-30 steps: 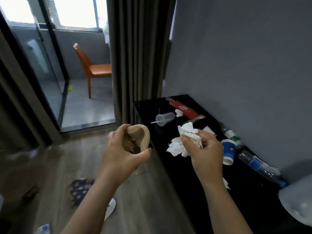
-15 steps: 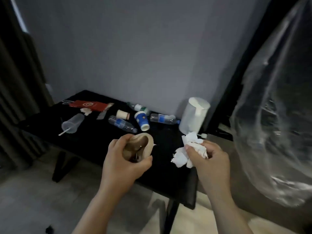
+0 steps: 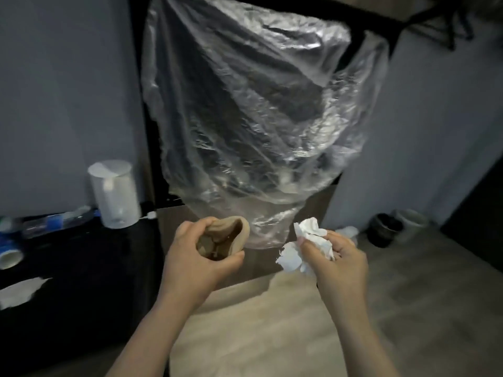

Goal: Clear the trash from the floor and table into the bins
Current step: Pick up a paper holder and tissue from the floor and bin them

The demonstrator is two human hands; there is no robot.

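Grips one crushed brown paper cup (image 3: 226, 238) in the left hand (image 3: 198, 268), fingers curled round its wall, out in front above the floor. Probably light and soft, already collapsed; best squeezed at the side, mouth up. Pinches one wad of white tissue (image 3: 307, 248) in the right hand (image 3: 337, 268); near weightless, loose, likely to shed scraps. Ahead on the floor: black bin (image 3: 385, 229) and pale bin (image 3: 411, 221), two in all, one more tissue (image 3: 347, 231) just beside. On the black table (image 3: 81, 268): one white scrap (image 3: 19, 292), one tipped cup (image 3: 11, 258), bottles too blurred to count.
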